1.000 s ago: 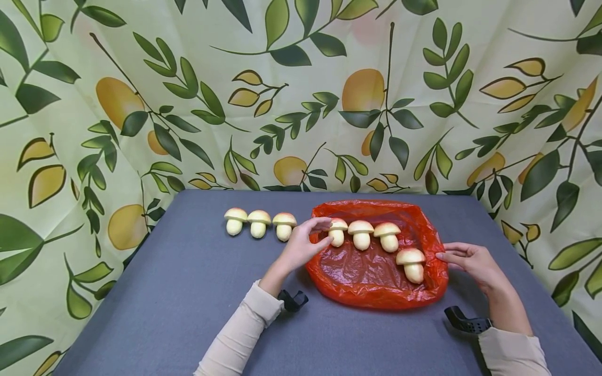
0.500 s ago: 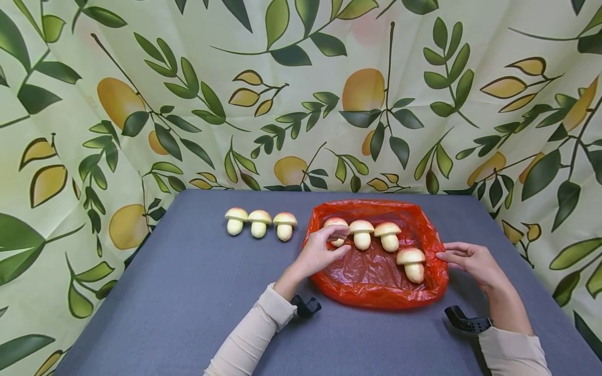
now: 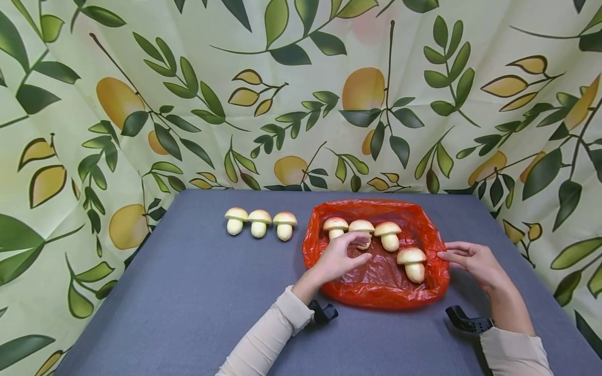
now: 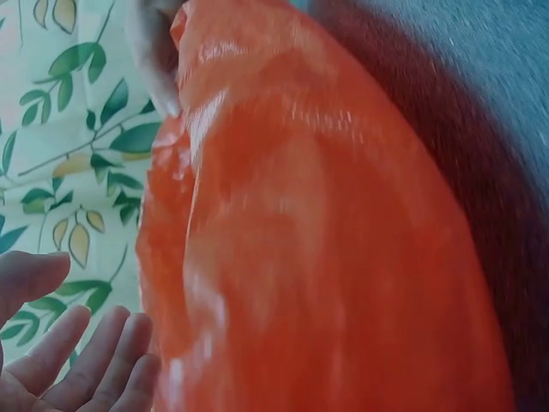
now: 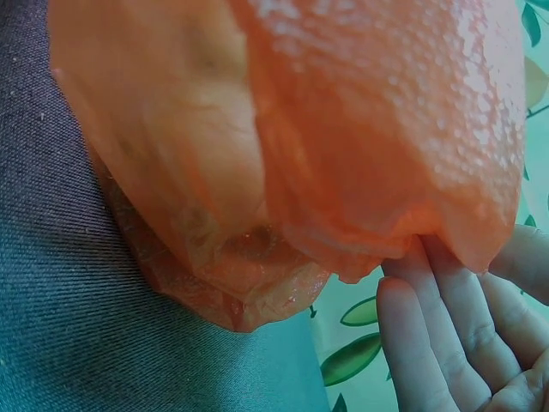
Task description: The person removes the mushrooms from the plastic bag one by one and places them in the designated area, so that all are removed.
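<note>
A red plastic bag (image 3: 376, 298) with its mouth spread wide lies on the table, several toy mushrooms inside. My left hand (image 3: 339, 257) hovers over the bag's left part with thumb and fingers apart and nothing between them. It partly covers two mushrooms, the nearest being the second one (image 3: 361, 225) in the back row. Another mushroom (image 3: 411, 263) lies in the bag's right front. At the right side, my right hand (image 3: 479, 266) pinches the bag's rim between thumb and fingers; in the right wrist view the red plastic (image 5: 386, 163) hangs over those fingers (image 5: 425, 343).
Three more mushrooms (image 3: 259, 223) stand in a row to the left of the bag, on the blue-grey table (image 3: 188, 292). A leaf-patterned cloth (image 3: 301, 94) hangs behind the table's far edge and along its sides.
My left hand has moved right and slightly toward me, from the bag's left rim to over its inside, uncovering the leftmost mushroom's cap. The right hand has kept its hold on the rim.
</note>
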`<state>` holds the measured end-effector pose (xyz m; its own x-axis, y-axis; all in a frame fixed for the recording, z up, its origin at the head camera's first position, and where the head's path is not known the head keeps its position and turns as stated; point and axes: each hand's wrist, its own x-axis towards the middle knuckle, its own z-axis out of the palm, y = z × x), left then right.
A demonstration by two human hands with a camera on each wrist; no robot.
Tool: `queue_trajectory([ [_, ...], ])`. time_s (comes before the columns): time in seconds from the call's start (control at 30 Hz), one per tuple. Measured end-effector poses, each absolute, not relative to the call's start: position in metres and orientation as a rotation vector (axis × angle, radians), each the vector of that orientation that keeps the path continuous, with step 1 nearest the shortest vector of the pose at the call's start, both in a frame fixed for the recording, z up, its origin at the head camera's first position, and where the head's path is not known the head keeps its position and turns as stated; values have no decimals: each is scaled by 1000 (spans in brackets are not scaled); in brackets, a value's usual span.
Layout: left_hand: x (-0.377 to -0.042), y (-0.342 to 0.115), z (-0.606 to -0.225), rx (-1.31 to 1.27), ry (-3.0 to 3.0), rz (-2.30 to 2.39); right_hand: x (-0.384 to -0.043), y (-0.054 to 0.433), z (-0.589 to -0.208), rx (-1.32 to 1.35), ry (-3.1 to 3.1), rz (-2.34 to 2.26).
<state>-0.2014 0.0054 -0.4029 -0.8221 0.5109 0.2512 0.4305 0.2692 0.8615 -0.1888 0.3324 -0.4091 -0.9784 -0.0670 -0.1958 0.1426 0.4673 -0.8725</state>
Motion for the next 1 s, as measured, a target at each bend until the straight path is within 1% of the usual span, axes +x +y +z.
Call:
queue_trajectory([
  [0.27,-196,24,-404,899,2524,1465,-189,333,-410,70,2507,-1520],
  [0.47,-195,35,-407,945,2602,1361,-189,332,-410,61,2512,-1518],
  [0.77,-198,54,-410,977,2583,1407,-189,333,-409,40,2491,-1565],
  [1.0,-197,70,-413,967,2631,1307,-189,333,-409,43,2501,-1547],
])
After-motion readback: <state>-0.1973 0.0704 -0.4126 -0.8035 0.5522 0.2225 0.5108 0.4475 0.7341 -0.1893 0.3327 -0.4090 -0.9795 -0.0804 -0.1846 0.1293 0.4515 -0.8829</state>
